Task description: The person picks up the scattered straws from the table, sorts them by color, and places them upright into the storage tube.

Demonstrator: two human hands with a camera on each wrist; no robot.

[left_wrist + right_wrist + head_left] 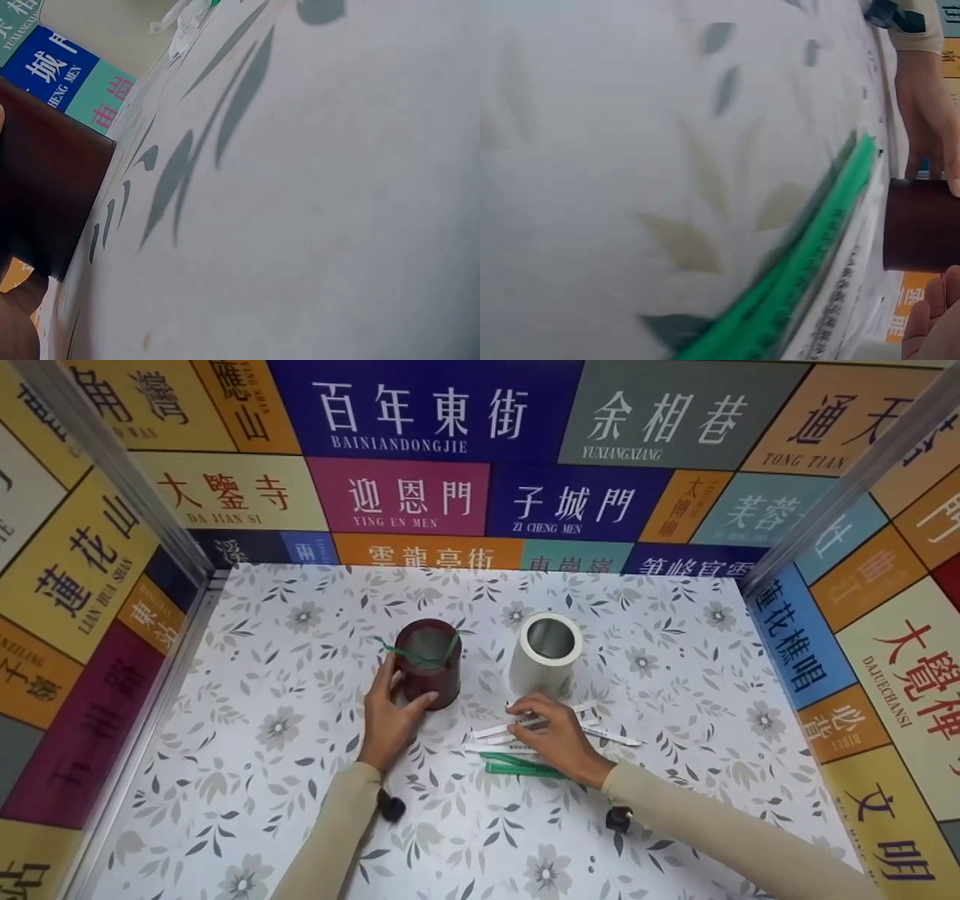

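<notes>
My left hand [391, 725] holds a dark red cylindrical cup [433, 686] low on its side, thumb in front and fingers on its left. Thin green strips [426, 660] lie across the cup's mouth and poke past its rim. My right hand [556, 736] hovers over a loose pile of slim white printed strips [611, 735], thumb and forefinger apart. Nearer me lie green printed strips [517, 769], partly under that hand. In the right wrist view, a green strip [810, 277] runs beside the white ones [844, 285]. The right palm's grasp is mostly hidden.
An upright white cylindrical cup [536, 671] stands just beyond the pile, right of the red one. A floral cloth [277, 810] covers the table. Panels with printed Chinese place names [420, 499] enclose the back and both sides.
</notes>
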